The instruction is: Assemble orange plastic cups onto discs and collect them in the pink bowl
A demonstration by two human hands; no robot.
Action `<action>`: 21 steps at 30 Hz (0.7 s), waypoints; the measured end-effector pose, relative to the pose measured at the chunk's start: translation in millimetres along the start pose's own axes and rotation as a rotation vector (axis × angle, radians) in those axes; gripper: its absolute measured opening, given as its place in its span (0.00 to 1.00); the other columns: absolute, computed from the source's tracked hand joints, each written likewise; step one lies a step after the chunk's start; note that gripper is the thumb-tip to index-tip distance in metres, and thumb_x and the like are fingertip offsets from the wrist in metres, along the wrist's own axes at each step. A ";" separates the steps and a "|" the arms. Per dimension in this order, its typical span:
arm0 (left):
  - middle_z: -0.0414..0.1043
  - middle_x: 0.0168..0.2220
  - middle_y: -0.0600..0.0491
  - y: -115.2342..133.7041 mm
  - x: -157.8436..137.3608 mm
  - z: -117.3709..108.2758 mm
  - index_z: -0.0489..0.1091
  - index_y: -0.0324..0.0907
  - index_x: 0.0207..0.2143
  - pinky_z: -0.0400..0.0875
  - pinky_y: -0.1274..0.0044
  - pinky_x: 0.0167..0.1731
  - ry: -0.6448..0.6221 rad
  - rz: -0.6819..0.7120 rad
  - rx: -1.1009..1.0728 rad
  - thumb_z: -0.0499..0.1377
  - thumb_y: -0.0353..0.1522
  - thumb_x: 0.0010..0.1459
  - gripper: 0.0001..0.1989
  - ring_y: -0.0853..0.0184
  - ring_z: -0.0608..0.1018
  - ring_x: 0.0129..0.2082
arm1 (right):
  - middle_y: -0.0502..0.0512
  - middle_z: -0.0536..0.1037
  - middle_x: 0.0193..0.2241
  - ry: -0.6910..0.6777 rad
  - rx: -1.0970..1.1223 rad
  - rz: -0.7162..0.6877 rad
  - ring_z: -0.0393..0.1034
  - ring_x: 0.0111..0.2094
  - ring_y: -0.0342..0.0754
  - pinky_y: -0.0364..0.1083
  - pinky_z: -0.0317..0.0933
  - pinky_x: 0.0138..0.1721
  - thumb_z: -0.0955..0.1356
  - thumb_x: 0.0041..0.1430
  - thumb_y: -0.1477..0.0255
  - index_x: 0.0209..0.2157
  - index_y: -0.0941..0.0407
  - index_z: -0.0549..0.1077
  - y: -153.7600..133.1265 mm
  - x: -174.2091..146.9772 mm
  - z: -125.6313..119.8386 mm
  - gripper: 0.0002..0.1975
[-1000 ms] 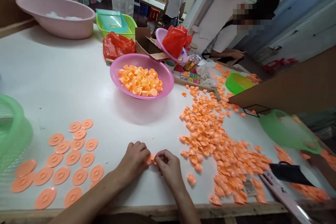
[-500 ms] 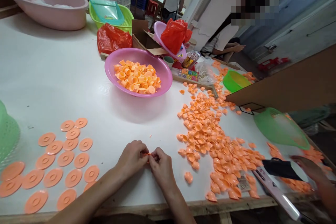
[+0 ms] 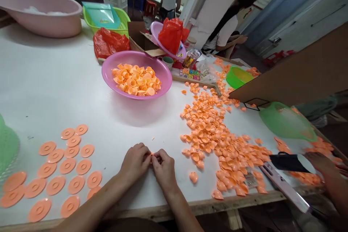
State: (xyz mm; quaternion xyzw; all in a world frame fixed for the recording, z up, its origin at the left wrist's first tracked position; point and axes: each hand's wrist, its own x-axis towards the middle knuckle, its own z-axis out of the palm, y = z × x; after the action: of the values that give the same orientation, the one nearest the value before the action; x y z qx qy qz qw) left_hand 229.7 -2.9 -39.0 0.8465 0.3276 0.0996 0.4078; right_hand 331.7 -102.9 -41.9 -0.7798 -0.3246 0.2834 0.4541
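Observation:
Both hands meet low over the white table, fingertips together. A small orange plastic piece shows between them, mostly hidden by the fingers. My left hand is closed in a pinch on its left side. My right hand pinches it from the right. To the right of my hands spreads a heap of orange cup-shaped plastic pieces. On the left lie several flat orange discs, each with a raised ring in the middle. Beyond my hands a pink basin holds more orange cup-shaped pieces.
Another person's hand is at the right edge, near a long pale device and a black strap. Green baskets stand on the right. A brown board leans in there. At the back left sits a large pale-pink tub.
The view has shifted slightly, so most things appear a little farther left. My hands stay together with the small orange piece between the fingertips.

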 end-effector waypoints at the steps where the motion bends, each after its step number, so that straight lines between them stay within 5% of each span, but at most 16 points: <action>1: 0.74 0.35 0.50 2.1 -1.3 -1.4 0.73 0.42 0.36 0.69 0.69 0.38 0.016 -0.028 -0.071 0.54 0.31 0.58 0.08 0.63 0.74 0.35 | 0.51 0.76 0.23 0.001 0.005 -0.036 0.69 0.24 0.45 0.42 0.62 0.26 0.64 0.60 0.71 0.27 0.55 0.69 0.1 -2.9 -1.2 0.08; 4: 0.77 0.39 0.51 8.2 -11.6 -6.7 0.73 0.43 0.46 0.73 0.69 0.41 -0.008 -0.104 -0.375 0.57 0.35 0.57 0.15 0.63 0.78 0.38 | 0.54 0.78 0.30 0.037 -0.024 -0.174 0.72 0.31 0.46 0.43 0.65 0.32 0.62 0.63 0.72 0.34 0.55 0.72 -0.9 -17.0 -5.3 0.08; 7: 0.79 0.40 0.52 14.0 -24.6 -13.0 0.75 0.44 0.43 0.75 0.72 0.42 -0.044 -0.119 -0.593 0.60 0.39 0.57 0.13 0.64 0.79 0.39 | 0.54 0.77 0.33 0.128 -0.041 -0.265 0.72 0.35 0.47 0.45 0.67 0.37 0.63 0.64 0.73 0.38 0.54 0.72 -4.7 -29.1 -7.7 0.07; 10: 0.79 0.42 0.52 18.2 -33.0 -17.8 0.76 0.45 0.42 0.74 0.71 0.45 0.016 -0.045 -0.627 0.62 0.38 0.57 0.12 0.64 0.79 0.41 | 0.56 0.76 0.38 0.194 0.019 -0.242 0.72 0.36 0.47 0.45 0.69 0.36 0.64 0.62 0.73 0.44 0.54 0.70 -10.9 -31.7 -7.2 0.09; 13: 0.78 0.43 0.51 20.4 -36.3 -19.3 0.75 0.46 0.42 0.74 0.72 0.46 0.048 0.011 -0.623 0.61 0.36 0.58 0.11 0.64 0.78 0.43 | 0.57 0.75 0.41 0.117 0.094 -0.227 0.73 0.38 0.48 0.45 0.69 0.35 0.63 0.63 0.73 0.47 0.54 0.69 -16.5 -29.9 -5.9 0.11; 21: 0.78 0.40 0.52 23.6 -42.9 -16.0 0.74 0.47 0.43 0.74 0.75 0.42 0.118 0.107 -0.598 0.59 0.33 0.59 0.09 0.65 0.78 0.41 | 0.53 0.70 0.32 0.215 -0.021 -0.386 0.69 0.32 0.47 0.46 0.66 0.33 0.60 0.60 0.79 0.40 0.55 0.68 -22.1 -35.1 0.7 0.09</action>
State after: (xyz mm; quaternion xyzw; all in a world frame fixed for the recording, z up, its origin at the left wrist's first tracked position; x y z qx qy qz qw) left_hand 201.0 -30.9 -6.6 0.6978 0.2620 0.2617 0.6132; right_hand 303.6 -121.0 -17.3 -0.7335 -0.4207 0.1031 0.5237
